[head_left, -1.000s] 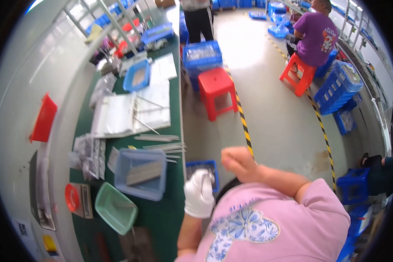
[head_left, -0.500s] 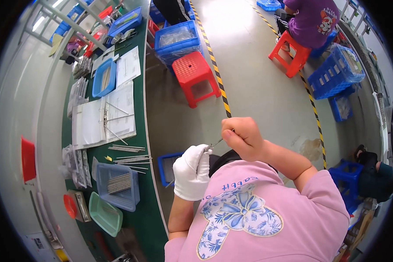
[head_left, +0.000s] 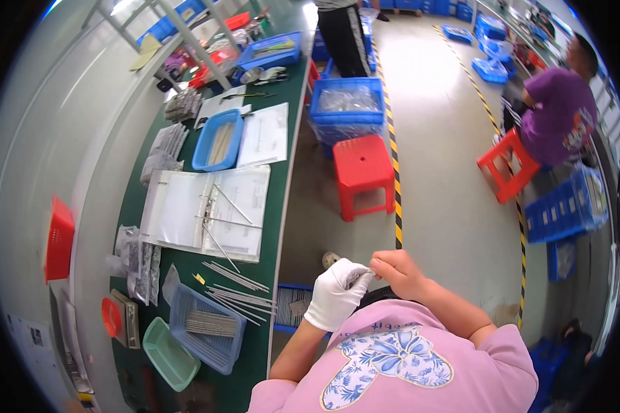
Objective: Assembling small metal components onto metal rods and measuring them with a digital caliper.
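In front of my waist, my left hand (head_left: 337, 294), in a white glove, is closed with its fingers curled. What it grips is mostly hidden by the glove. My bare right hand (head_left: 401, 272) is pinched closed just beside the left fingertips. Something thin and pale seems to lie between the two hands, too small to name. On the green bench to my left, thin grey metal rods (head_left: 238, 292) lie loose near the edge. More rods fill a blue-grey basket (head_left: 176, 318). A pale green tray (head_left: 160, 358) stands against it.
An open ring binder (head_left: 179, 206) with rods across it lies on the bench (head_left: 277, 227). Beyond is a blue tray (head_left: 203, 155) of rods. A red stool (head_left: 364, 162) and blue crates (head_left: 348, 120) stand ahead. A seated person (head_left: 561, 110) is at the right.
My view has swung, so the bench and stool sit lower and further right. My right hand has come closer to my left. The thin shiny piece between them shows less.
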{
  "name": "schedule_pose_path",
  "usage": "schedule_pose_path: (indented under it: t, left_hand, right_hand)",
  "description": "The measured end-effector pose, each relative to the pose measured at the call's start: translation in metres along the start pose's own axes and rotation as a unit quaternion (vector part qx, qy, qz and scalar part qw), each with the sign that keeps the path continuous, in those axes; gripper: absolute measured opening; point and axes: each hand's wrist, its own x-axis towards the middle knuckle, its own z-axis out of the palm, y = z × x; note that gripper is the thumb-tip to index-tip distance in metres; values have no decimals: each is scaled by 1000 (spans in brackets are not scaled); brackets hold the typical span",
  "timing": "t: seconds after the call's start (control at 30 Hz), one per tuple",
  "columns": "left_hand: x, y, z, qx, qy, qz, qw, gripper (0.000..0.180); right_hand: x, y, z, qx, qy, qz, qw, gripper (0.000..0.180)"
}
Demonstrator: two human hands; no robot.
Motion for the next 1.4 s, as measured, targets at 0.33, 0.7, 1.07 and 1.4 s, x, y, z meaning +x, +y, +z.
schedule_pose_path:
  t: [0.33,0.7,1.07,1.4]
  left_hand:
    - [27,-103,-118,-119,271,-250,922,6]
    - [36,-123,-151,-220,493,-407,737,2]
    - [168,-152,-190,-214,548,-480,651,4]
    - [206,-167,-195,-167,563,-536,607,3]
  right_hand:
    - [224,89,38,-110,-153,185,964,23]
    - [406,140,91,-384,-210,55,898,23]
    - [503,175,109,-392,-264,-80,877,13]
    - [683,159,30,-352,-37,-41,934,21]
